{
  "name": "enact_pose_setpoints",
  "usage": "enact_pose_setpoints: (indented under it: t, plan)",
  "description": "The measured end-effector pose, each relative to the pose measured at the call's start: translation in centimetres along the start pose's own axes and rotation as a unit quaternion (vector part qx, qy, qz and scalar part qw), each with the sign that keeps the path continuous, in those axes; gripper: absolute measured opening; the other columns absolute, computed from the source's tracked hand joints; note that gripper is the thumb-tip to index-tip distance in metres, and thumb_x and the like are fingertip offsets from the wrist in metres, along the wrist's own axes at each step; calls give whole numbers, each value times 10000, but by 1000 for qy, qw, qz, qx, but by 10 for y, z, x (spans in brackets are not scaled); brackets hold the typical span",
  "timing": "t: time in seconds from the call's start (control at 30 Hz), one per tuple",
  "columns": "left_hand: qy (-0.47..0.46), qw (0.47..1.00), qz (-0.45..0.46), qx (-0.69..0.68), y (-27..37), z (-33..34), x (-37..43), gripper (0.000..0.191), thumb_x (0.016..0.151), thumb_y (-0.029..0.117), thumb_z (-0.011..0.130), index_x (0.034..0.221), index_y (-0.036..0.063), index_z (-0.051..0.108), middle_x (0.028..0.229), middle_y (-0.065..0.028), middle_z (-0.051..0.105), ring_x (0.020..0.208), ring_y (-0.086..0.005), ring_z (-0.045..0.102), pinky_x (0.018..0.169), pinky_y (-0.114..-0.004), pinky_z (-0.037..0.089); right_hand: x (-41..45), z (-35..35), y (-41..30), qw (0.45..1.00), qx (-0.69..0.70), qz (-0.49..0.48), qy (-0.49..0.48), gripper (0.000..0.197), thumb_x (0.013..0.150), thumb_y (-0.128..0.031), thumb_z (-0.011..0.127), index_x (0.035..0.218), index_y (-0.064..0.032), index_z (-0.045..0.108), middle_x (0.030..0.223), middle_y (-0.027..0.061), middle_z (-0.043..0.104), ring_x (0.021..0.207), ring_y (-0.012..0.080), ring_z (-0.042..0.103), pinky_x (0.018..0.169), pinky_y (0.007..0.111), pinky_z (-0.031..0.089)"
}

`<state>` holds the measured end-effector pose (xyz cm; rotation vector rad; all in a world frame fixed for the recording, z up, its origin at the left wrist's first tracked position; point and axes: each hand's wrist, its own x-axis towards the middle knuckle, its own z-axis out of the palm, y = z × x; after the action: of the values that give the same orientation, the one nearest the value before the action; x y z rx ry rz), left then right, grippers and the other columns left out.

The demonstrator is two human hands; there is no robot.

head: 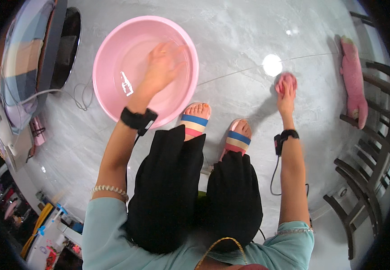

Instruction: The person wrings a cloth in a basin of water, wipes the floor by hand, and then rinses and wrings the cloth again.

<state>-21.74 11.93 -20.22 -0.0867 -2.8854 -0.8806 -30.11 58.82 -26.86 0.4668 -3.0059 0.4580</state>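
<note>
A round pink plastic basin (195, 72) stands on the grey floor at the upper left of the view, with what looks like water in it. Over its inside, blurred by motion, is my left hand (162, 65), fingers spread and nothing visible in them. Out to the right, my right hand (286, 92) holds a crumpled pinkish-red thing (290, 81), perhaps a cloth, above or against the floor; the contact cannot be told. Black straps with small devices and cables are on both wrists.
My feet in striped slippers (195, 123) are just below the basin. A pink plush toy (352, 81) lies at the right by dark wooden chairs (367, 182). At the left are a bed-like padded piece (26, 64), a loose grey cable (58, 90) and a cluttered shelf (43, 233).
</note>
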Motion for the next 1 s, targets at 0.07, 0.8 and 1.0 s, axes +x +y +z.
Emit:
enact_pose_setpoints:
  t: [0.07, 0.8, 1.0]
  plan:
    - [-144, 989, -31, 35, 36, 7, 22, 458, 768, 305, 654, 1191, 155, 563, 1312, -150, 450, 1245, -367, 346, 1009, -550, 266, -43, -7, 13, 998, 0, 54, -9, 545, 765, -11, 518, 1274, -193, 444, 1414, 125, 330, 1295, 375, 289, 1045, 445, 269]
    - [-49, 994, -34, 95, 10, 18, 35, 219, 658, 267, 625, 828, 130, 644, 1323, -73, 460, 1338, -288, 250, 1017, -643, 61, 41, 90, -232, 954, 148, -215, -145, 489, 706, -28, 570, 1171, -180, 566, 1311, 61, 468, 1259, 324, 361, 1042, 521, 226]
    - [-16, 995, -58, 83, 7, 5, 54, 248, 638, 241, 636, 842, 100, 633, 1263, -120, 489, 1297, -329, 295, 1013, -631, 94, 126, 101, -216, 932, 181, -290, -119, 390, 763, -94, 525, 1137, -182, 593, 1300, 59, 474, 1249, 310, 367, 1050, 512, 216]
